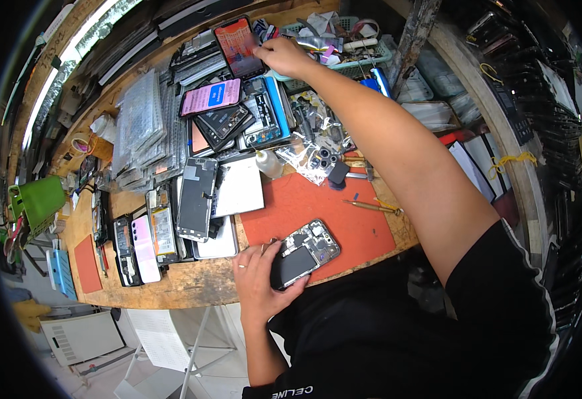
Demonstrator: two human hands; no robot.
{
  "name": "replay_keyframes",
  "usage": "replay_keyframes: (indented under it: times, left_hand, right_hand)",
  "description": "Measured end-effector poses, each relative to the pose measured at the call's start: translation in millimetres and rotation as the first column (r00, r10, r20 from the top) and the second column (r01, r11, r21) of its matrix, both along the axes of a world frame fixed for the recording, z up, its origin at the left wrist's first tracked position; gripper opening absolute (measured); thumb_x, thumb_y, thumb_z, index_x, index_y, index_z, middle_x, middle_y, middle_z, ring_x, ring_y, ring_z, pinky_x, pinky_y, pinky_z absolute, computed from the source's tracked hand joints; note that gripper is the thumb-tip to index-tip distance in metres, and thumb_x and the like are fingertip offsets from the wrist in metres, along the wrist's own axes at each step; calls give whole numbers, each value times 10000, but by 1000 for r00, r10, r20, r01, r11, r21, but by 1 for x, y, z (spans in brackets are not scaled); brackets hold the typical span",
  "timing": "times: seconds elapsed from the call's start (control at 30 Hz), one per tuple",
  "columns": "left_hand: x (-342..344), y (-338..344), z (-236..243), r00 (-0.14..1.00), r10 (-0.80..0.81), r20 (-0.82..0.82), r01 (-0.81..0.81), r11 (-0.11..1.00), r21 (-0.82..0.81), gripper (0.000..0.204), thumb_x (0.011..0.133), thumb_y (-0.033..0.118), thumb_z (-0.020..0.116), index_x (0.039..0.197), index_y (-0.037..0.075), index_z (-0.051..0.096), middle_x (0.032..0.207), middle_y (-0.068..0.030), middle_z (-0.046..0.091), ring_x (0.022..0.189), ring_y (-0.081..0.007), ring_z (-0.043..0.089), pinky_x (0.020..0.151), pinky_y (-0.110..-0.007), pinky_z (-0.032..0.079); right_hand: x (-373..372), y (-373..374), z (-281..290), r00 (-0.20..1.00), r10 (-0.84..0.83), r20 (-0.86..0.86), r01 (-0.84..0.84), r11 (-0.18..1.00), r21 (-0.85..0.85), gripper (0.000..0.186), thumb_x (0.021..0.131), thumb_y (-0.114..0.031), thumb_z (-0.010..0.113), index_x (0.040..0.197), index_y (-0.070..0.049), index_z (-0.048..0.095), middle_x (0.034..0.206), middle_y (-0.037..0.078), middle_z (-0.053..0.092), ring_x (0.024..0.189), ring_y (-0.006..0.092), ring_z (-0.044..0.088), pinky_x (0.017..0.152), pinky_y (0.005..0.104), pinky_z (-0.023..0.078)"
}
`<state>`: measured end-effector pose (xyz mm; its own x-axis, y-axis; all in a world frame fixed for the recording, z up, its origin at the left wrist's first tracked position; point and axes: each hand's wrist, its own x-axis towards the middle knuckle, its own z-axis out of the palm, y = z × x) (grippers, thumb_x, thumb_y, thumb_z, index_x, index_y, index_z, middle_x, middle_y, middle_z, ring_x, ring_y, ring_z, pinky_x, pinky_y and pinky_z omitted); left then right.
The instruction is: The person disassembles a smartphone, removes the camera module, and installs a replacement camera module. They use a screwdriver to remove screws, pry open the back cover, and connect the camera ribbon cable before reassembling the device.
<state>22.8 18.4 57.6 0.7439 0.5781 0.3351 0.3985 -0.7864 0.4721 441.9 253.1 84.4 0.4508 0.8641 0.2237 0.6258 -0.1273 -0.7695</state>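
My left hand (261,282) is closed around the lower left side of an opened smartphone (304,253), whose black battery and circuit board lie bare. It rests at the near edge of an orange-red work mat (364,236). My right arm stretches far across the bench. There, my right hand (283,56) has its fingers curled at the right edge of an upright smartphone (239,50) with a lit reddish screen; its fingertips are partly hidden. Just below that phone lies another phone with a lit pink screen (211,97), on a pile of phone parts.
A white dropper bottle (267,163), a screwdriver (370,207) and loose camera parts (324,157) lie around the mat. Bubble-wrapped stacks (138,126) stand at left, a green basket (370,56) at the back. A wooden post (416,40) rises right of my arm.
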Motion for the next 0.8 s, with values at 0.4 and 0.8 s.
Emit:
replay_keyframes:
  times: [0.4,0.8]
  left_hand:
    - [0,-2,1,1000,23,5,-23,1000,-2,799,685,387,961,1350,44,681,1255,-145,715,1199,-359,628,1075,-521,424]
    - [0,-1,2,1000,11,-5,-11,1000,10,833,673,382,962,1375,44,666,1265,-144,704,1203,-375,611,1068,-521,424]
  right_hand:
    - [1,-2,0,988,37,152,-36,999,-11,306,848,-339,820,917,-52,741,825,108,738,799,260,697,769,402,546]
    - [-1,-1,-4,995,20,93,-24,999,41,380,1002,-423,744,942,-49,762,848,140,746,804,288,701,781,433,536]
